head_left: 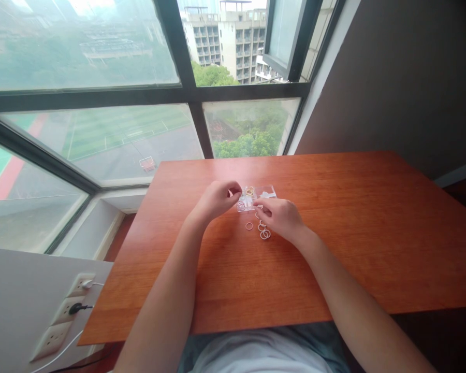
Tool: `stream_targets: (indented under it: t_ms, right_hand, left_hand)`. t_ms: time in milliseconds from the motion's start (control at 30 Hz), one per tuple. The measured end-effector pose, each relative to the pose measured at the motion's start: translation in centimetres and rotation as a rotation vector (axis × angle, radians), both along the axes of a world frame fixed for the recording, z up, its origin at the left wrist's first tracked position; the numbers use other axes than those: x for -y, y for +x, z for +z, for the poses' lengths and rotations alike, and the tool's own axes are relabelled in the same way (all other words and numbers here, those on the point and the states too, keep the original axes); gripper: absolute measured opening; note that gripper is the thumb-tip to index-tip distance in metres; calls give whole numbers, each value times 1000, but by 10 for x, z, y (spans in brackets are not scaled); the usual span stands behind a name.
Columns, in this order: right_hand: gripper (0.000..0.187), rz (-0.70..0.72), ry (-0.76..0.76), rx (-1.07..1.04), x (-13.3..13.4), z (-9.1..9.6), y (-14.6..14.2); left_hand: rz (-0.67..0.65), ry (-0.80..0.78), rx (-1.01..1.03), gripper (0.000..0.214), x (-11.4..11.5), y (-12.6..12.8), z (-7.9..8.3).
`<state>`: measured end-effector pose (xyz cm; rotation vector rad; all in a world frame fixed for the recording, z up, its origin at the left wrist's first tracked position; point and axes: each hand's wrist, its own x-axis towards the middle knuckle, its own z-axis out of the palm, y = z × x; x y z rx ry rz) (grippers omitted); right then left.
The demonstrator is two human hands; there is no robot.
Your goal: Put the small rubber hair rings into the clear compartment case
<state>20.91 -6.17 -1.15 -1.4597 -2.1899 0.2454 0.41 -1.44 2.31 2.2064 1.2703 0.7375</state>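
A clear plastic box [272,189] with compartments lies on the table between my hands. Yellowish loops [249,191] show in one compartment and pale pinkish loops [241,205] in another. My left hand [219,199] is at the box's left edge, thumb and fingers pinched together. Over the box's near right side, my right hand [282,216] is also closed in a pinch. Whatever either hand holds is too small to make out. Several thin white loops [264,234] lie on the table below my right hand, and a single pink loop [249,226] lies left of them.
The reddish-brown wooden table [365,233] extends to both sides, its far edge near a dark-framed window [196,94]. A grey wall [392,77] rises at the right. Wall sockets [68,310] with plugs and cords are low at the left, beside the table's edge.
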Motion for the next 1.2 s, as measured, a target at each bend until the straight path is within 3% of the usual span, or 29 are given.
stream_targets:
  t_ms: [267, 567, 733, 1033, 1200]
  right_hand:
    - [12, 165, -128, 153, 5, -4, -8]
    - [10, 155, -141, 269, 9, -2, -14]
    - [10, 171, -123, 235, 7, -3, -12]
    - [13, 0, 26, -66, 2, 2, -5]
    - [14, -40, -83, 69, 0, 3, -2]
  left_hand:
    - [12, -10, -11, 18, 1, 1, 3]
    - [6, -11, -15, 18, 1, 3, 2]
    - [2, -4, -12, 18, 1, 4, 1]
    - [-7, -5, 4, 17, 0, 3, 1]
    - [-19, -5, -10, 17, 1, 4, 1]
